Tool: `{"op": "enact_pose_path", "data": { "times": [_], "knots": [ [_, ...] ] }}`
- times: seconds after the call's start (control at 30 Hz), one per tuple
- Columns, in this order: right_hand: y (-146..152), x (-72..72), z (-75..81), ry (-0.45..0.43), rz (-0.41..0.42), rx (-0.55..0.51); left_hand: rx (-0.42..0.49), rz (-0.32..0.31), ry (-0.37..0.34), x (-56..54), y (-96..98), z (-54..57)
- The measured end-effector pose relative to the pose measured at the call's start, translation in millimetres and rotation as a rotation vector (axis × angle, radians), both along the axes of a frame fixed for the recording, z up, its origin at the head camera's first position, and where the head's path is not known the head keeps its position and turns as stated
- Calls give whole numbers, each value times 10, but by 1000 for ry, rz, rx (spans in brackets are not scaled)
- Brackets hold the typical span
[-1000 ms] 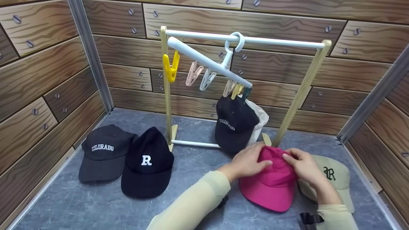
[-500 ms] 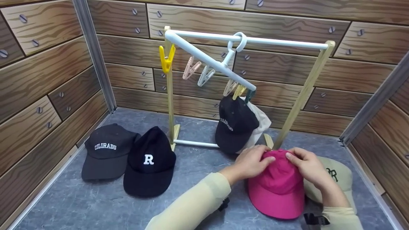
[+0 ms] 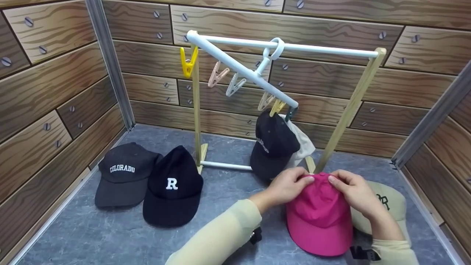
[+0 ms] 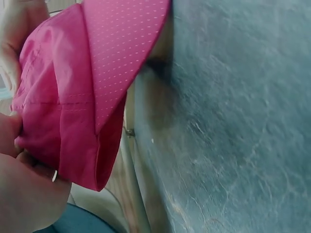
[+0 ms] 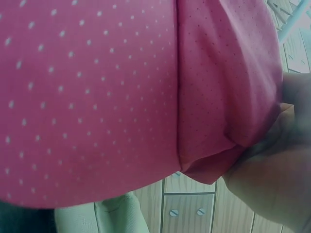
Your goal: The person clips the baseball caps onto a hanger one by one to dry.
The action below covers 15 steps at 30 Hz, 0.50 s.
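So your left hand [image 3: 286, 186] and right hand [image 3: 357, 191] pinch the pink cap [image 3: 318, 219] up top | it's in front of the rack [image 3: 350, 110] | tension both sides evenly so it likely won't twist

This is looking like a staged lab booth [image 3: 312, 22]: panels [image 3: 44, 77] printed with wood grain are lining the top and sides of the frame, metal posts [image 3: 112, 62] are standing at left and right, and a grey marbled tabletop [image 3: 224, 187] is spreading below.

both sleeves [image 3: 218, 232] are pale cream, with small black fittings [image 3: 363, 253] near the cuffs [image 3: 389, 244].
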State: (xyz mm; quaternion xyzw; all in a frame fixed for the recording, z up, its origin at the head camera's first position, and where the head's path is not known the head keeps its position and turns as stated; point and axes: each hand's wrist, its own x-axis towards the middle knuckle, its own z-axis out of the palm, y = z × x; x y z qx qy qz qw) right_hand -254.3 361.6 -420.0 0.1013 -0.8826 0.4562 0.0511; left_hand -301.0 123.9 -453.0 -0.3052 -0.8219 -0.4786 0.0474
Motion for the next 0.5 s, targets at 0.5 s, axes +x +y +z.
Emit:
{"op": "enact_pose_path", "data": {
  "times": [0.5],
  "knots": [
    [-273, 43, 22, 51, -20, -55, 160, -61, -38, -9, -241, 116]
  ]
}}
